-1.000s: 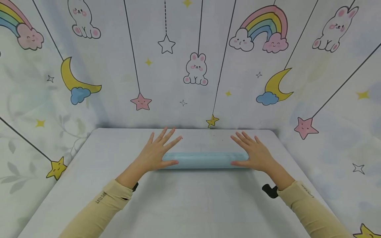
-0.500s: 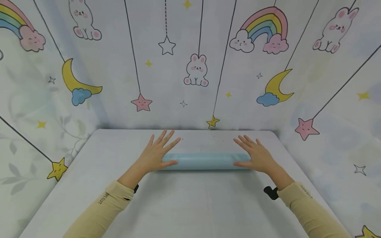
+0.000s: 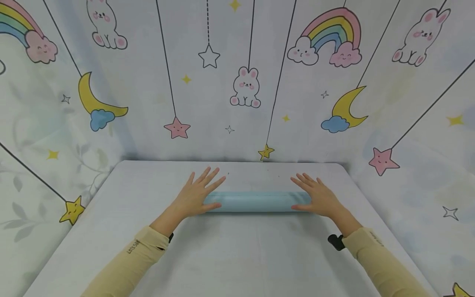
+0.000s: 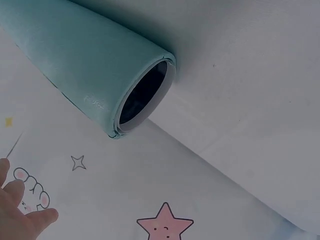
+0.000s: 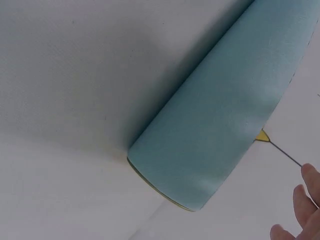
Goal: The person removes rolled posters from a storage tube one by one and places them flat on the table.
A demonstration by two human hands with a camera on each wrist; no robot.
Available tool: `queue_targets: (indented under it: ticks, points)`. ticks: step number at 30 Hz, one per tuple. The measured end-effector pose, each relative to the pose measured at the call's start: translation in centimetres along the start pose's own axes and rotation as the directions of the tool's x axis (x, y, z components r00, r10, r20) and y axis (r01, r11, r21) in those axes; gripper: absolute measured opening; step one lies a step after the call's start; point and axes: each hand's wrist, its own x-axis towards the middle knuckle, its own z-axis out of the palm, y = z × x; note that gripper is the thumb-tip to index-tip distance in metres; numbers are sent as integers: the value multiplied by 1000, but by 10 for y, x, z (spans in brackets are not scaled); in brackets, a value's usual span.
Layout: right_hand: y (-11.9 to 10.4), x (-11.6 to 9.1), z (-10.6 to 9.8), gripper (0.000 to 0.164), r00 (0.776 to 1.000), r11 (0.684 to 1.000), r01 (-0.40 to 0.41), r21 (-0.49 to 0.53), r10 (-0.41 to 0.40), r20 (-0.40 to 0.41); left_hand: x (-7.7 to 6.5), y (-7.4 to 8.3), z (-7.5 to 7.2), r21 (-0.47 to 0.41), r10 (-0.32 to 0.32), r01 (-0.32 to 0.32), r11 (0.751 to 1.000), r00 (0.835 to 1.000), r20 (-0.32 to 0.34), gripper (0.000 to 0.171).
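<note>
A light blue rolled-up sheet (image 3: 257, 202) lies crosswise on the white table. My left hand (image 3: 193, 197) is at its left end, fingers spread and straight, the thumb overlapping the roll in the head view. At the opposite end my right hand (image 3: 322, 199) is spread in the same way. The left wrist view shows the hollow, dark end of the roll (image 4: 90, 65), with the left fingers (image 4: 37, 220) apart from it. In the right wrist view the right fingers (image 5: 304, 202) stay off to the side of the roll (image 5: 215, 110). Neither hand is curled round it.
The white table (image 3: 237, 255) ends at a back edge just beyond the hands. Behind and beside it hangs a pale backdrop (image 3: 208, 95) printed with rabbits, stars, moons and rainbows. A black wrist-camera mount (image 3: 336, 242) sticks out from the right sleeve.
Both hands have shifted very slightly back from the table's far edge, fingers still spread. The right thumb has slid a little outward. The roll stays in place, and the head view has tilted slightly.
</note>
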Motion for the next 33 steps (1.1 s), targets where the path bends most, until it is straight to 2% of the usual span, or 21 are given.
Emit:
queue_targets:
  ticks: [13,20,28,33]
  points:
    - [2,0,9,95,998,999,-34,21,33,45,1,-2,12,-25,17,-17,1000,1000,-12,80]
    - [4,-1,14,94,998,998,-45,42,43,50,0,-4,21,-29,-1,1,1000,1000,17,81]
    - [4,-2,18,92,998,997,-46,54,44,34,-2,-5,27,-39,0,0,999,1000,-3,81]
    - [10,0,27,94,996,997,-69,41,66,60,-3,-6,32,-44,-2,3,999,1000,19,82]
